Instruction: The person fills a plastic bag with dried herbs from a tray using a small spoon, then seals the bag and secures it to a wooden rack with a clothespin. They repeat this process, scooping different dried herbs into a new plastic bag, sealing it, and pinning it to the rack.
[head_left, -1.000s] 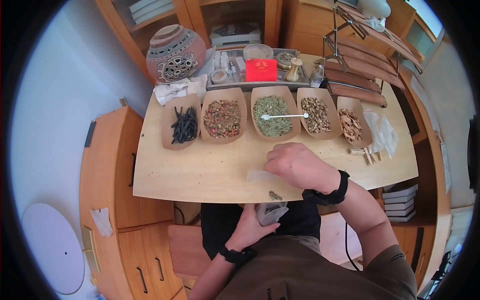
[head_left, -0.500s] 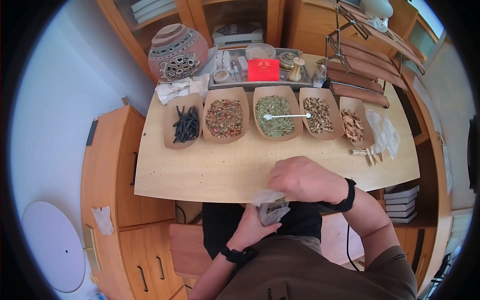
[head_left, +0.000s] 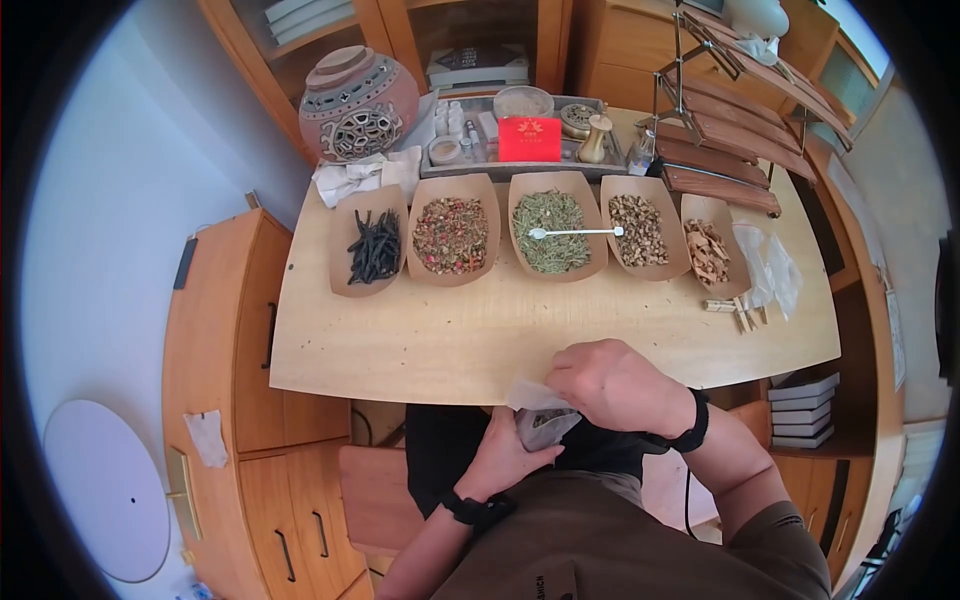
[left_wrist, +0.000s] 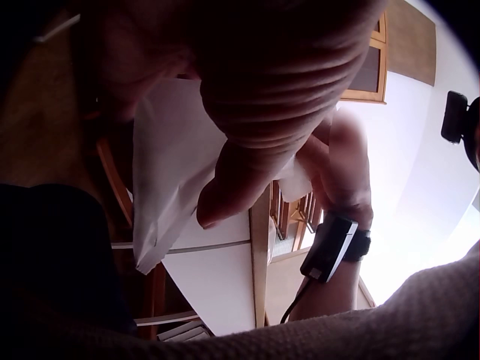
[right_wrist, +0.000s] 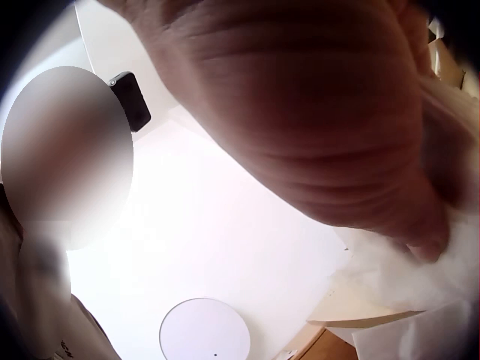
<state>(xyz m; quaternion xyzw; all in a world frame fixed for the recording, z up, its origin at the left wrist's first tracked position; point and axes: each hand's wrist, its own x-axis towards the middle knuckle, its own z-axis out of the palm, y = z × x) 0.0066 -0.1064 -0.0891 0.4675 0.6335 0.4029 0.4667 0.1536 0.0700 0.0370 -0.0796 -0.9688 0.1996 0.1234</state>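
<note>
A translucent white pouch (head_left: 540,430) with dark contents is held below the table's front edge by my left hand (head_left: 502,455), its fingers and thumb curled round the sides. My right hand (head_left: 615,385) is at the pouch's mouth, knuckles up, fingertips hidden in the head view. The left wrist view shows the pouch (left_wrist: 169,165) hanging behind the thumb of the left hand (left_wrist: 262,90). In the right wrist view, the right hand's thumb (right_wrist: 427,244) presses against the thin white material (right_wrist: 450,277).
Paper trays hold black pods (head_left: 374,247), a reddish mix (head_left: 451,237), green herb (head_left: 551,232) with a white spoon, brown pieces (head_left: 638,230) and chips (head_left: 707,252). Clips and clear bags (head_left: 768,268) lie right. Behind stand a patterned pot (head_left: 358,105), a grey tray and a wooden rack.
My right hand has come down and toward the pouch from over the table. The herb clump seen earlier at the table edge is no longer in sight there. My left hand stays round the pouch.
</note>
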